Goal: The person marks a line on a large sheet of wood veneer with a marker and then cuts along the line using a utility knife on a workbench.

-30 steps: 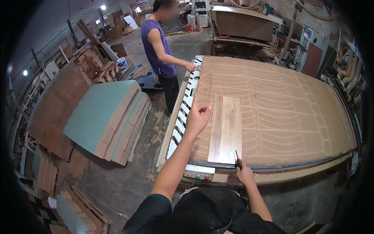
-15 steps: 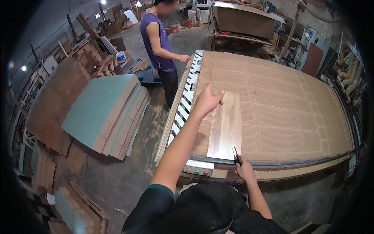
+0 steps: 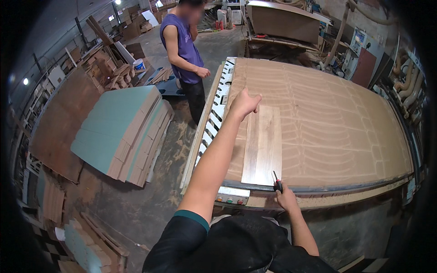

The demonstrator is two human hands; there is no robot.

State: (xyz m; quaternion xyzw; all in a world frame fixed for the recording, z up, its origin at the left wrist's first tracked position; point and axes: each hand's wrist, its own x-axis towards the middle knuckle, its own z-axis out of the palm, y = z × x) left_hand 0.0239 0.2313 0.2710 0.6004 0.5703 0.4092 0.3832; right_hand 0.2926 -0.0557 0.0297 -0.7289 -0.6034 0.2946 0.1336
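Bench (image 3: pixel 314 201): wide, low, fills the middle and right of the view. Brown sheet (image 3: pixel 327 123) covers most of its top, marked with pale curved lines and rows of arcs. White slotted strip (image 3: pixel 213 122) runs along its left side.

Stack of green-topped boards (image 3: pixel 114 123) on the floor to the left, brown cut edges facing the bench.

Co-worker (image 3: pixel 182 48), purple sleeveless top, dark trousers, standing beyond the bench's far left side; one arm bent low, the other raised to the head.

Wood-grain board (image 3: pixel 264 150) flat on the sheet, long way front to back, near end close to the bench's front edge.

Control box (image 3: pixel 234 197) with coloured buttons, on the front edge, left of the board.

Left hand (image 3: pixel 246 103): over the board's far left corner, index finger extended, thumb spread, apparently empty. Contact with anything: cannot tell.

Right hand (image 3: pixel 286 199): at the front edge, closed round a red-and-black-handled tool (image 3: pixel 278 185), its thin metal tip over the board's near right corner. Touching or not: cannot tell.
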